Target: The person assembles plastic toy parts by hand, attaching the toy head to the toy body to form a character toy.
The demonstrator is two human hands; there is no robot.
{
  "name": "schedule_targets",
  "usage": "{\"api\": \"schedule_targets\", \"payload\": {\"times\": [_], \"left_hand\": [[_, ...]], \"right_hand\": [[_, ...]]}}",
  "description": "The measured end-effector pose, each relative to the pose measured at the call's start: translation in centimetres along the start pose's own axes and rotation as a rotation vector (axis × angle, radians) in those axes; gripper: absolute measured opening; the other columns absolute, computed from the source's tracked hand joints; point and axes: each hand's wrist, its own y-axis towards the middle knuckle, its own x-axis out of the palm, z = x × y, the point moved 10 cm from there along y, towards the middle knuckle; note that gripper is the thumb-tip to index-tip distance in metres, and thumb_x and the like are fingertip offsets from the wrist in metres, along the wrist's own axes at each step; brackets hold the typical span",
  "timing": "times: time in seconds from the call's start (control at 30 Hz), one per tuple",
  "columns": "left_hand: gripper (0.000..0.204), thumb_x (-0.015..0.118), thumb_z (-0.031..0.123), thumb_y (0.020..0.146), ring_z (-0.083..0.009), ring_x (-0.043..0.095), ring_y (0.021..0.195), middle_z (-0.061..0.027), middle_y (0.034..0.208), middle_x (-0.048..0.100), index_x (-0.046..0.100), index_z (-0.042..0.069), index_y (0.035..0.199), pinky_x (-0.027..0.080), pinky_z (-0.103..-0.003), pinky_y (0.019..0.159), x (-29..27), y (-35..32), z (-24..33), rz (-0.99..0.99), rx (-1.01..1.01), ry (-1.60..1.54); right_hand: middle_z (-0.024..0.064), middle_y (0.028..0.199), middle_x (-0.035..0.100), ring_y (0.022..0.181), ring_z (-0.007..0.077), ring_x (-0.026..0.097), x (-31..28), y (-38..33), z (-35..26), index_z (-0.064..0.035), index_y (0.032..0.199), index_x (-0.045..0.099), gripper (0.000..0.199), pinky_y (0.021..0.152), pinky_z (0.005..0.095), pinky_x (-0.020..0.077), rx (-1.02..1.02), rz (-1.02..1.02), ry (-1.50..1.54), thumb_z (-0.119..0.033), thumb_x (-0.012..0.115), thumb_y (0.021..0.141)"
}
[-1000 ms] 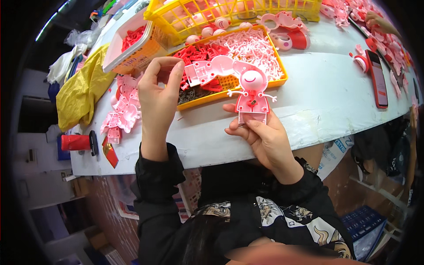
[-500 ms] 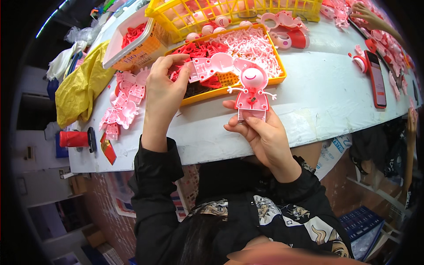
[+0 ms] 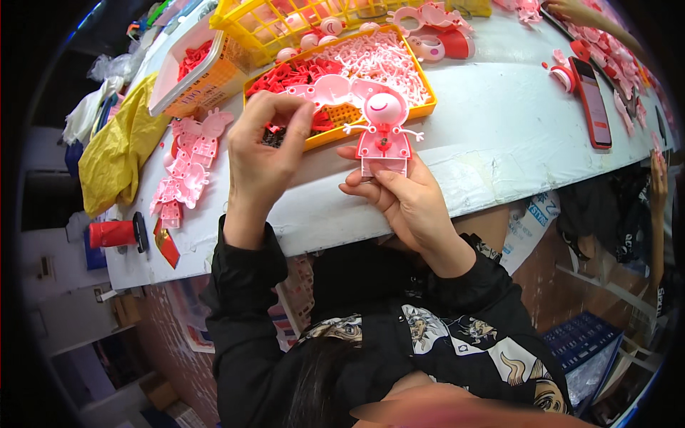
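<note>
My right hand [image 3: 412, 203] grips a pink toy figure [image 3: 384, 139] by its lower end, thumb in front. The figure has a round pale face piece with a curved mouth line, thin white arms and a small red part in the open body. A pink plastic shell [image 3: 332, 91] extends from beside its head to the left. My left hand [image 3: 265, 150] is beside the yellow tray [image 3: 342, 135], with index finger and thumb tips brought together close to the shell's left end. Whatever that pinch holds, if anything, I cannot make out.
Red parts [image 3: 303, 73] and pale pink limb pieces [image 3: 382, 64] fill the tray. Behind it stands a yellow basket [image 3: 246, 36], with a white tub [image 3: 203, 93] at its left. Pink shells [image 3: 187, 167] lie left; a phone [image 3: 591, 103] lies right, near another person's hand [image 3: 571, 11].
The view has shifted slightly. My left hand has come down and away from the shell's left end, its thumb and index finger drawn together. My right hand still holds the toy figure.
</note>
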Motion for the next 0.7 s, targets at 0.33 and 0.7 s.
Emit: {"api": "schedule_targets", "payload": {"times": [0.33, 0.7], "left_hand": [[0.026, 0.071, 0.02, 0.081, -0.0138, 0.057, 0.08, -0.0063, 0.093, 0.06, 0.067, 0.002, 0.099, 0.044, -0.027, 0.076, -1.9, -1.0, -6.4, 0.013, -0.265, 0.263], [0.015, 0.068, 0.013, 0.084, -0.0084, 0.056, 0.074, -0.0038, 0.084, 0.061, 0.069, 0.0, 0.092, 0.045, -0.022, 0.066, -2.5, -0.8, -6.4, 0.127, -0.192, 0.144]], "right_hand": [[0.0256, 0.124, 0.05, 0.094, 0.0227, 0.063, -2.2, -4.2, -2.9, 0.002, 0.13, 0.032, 0.037, 0.091, 0.0399, 0.0512, -0.042, 0.209, -0.158, 0.0, 0.039, 0.094], [0.0236, 0.123, 0.052, 0.095, 0.0214, 0.062, -3.2, -5.6, -4.6, 0.0041, 0.128, 0.036, 0.036, 0.091, 0.0367, 0.0519, -0.089, 0.274, -0.169, 0.001, 0.041, 0.092]]}}
